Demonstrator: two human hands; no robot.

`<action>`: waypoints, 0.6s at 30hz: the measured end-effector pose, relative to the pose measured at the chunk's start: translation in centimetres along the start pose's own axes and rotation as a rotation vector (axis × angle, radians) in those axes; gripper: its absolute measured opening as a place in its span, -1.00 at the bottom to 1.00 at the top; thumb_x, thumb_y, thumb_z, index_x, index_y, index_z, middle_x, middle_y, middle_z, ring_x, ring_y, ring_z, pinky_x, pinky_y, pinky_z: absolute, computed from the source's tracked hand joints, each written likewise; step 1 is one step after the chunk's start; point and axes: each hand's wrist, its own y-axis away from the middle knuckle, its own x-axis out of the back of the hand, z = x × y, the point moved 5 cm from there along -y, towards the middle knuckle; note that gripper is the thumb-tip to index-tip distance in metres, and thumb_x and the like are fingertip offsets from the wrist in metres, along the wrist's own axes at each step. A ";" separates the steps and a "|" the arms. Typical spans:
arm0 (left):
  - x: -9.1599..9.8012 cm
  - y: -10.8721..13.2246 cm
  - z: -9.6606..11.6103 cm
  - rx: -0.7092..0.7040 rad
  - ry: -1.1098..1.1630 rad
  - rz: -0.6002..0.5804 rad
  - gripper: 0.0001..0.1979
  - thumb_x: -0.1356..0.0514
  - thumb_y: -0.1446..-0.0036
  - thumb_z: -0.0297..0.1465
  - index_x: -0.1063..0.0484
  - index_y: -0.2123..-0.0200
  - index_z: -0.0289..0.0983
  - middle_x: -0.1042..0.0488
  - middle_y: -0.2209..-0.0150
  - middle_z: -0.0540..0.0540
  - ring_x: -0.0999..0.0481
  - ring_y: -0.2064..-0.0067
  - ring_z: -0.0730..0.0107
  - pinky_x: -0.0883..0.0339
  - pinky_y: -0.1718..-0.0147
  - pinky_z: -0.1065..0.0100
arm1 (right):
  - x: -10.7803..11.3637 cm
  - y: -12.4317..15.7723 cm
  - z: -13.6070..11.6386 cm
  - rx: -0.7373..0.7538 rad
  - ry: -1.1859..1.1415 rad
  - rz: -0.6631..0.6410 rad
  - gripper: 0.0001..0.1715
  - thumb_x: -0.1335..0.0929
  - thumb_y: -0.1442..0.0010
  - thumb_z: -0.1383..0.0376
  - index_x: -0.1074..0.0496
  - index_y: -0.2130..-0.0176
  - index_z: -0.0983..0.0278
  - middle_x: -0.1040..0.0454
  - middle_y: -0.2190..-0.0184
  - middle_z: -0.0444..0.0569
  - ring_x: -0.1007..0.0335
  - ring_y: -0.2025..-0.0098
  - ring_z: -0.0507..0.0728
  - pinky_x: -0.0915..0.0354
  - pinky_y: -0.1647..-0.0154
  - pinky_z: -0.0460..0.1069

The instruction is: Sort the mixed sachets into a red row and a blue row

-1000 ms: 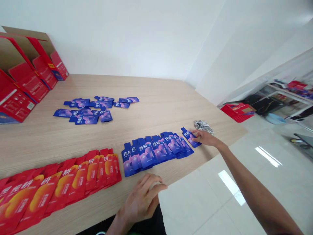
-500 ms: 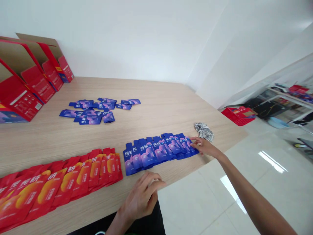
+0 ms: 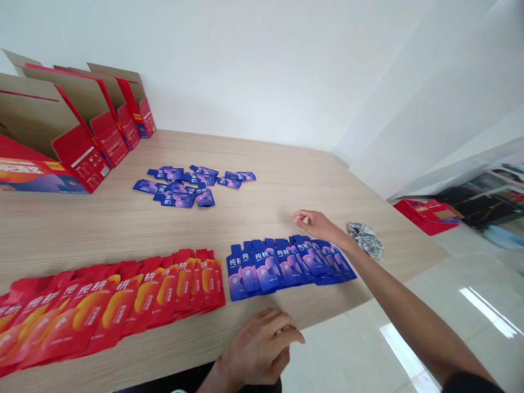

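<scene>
A row of overlapping blue pouches (image 3: 268, 267) with pink-purple print lies near the table's front edge. My right hand (image 3: 314, 224) hovers just behind the row's right part, its fingers loosely bent and nothing visible in them. In front of the same row is my left hand (image 3: 262, 344), empty, thumb and fingers slightly apart. To the left runs a long row of overlapping red pouches (image 3: 118, 308) with orange print. Farther back, several loose blue pouches (image 3: 178, 197) lie in a scattered cluster.
Several open red cartons (image 3: 77, 150) stand at the back left by the wall. A crumpled grey-striped cloth (image 3: 365, 240) lies near the right end of the wooden table (image 3: 262, 210). Beyond that end is a red crate (image 3: 428, 215), with shelving farther right.
My right hand has left the right end of the blue row and moved back and left over the table. My left hand stays in front of the row. The view has shifted left.
</scene>
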 end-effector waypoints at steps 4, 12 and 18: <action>-0.6 0.1 -0.1 -0.016 -0.044 -0.069 -0.66 -0.18 -0.19 -0.59 -0.42 0.00 -0.18 -0.59 0.12 -0.03 -0.57 0.12 0.30 -0.47 0.06 0.30 | -6.2 -9.9 -11.5 0.003 -0.144 -0.180 -0.65 -0.34 -0.40 0.11 -0.63 0.13 0.29 -0.67 0.23 0.02 -0.51 0.32 0.12 -0.39 0.37 -0.08; -2.8 0.7 -1.1 -0.069 -0.161 -0.160 -0.77 -0.25 -0.37 -0.43 -0.40 -0.06 -0.18 -0.60 0.09 -0.01 -0.60 0.06 0.31 -0.46 0.04 0.30 | -16.1 -20.5 -22.4 -0.219 0.002 -0.290 -0.09 -0.50 -0.08 -0.32 -0.59 -0.03 0.38 -0.66 0.17 0.19 -0.60 0.33 0.27 -0.45 0.48 0.03; -2.6 0.5 -0.9 -0.071 -0.197 -0.193 -0.76 -0.26 -0.40 -0.37 -0.39 -0.09 -0.22 -0.61 0.05 -0.06 -0.60 0.04 0.29 -0.46 0.10 0.30 | -17.8 -22.3 -23.8 -0.200 0.032 -0.258 -0.16 -0.63 0.01 -0.09 -0.58 -0.08 0.38 -0.65 0.06 0.24 -0.62 0.18 0.30 -0.43 0.38 0.00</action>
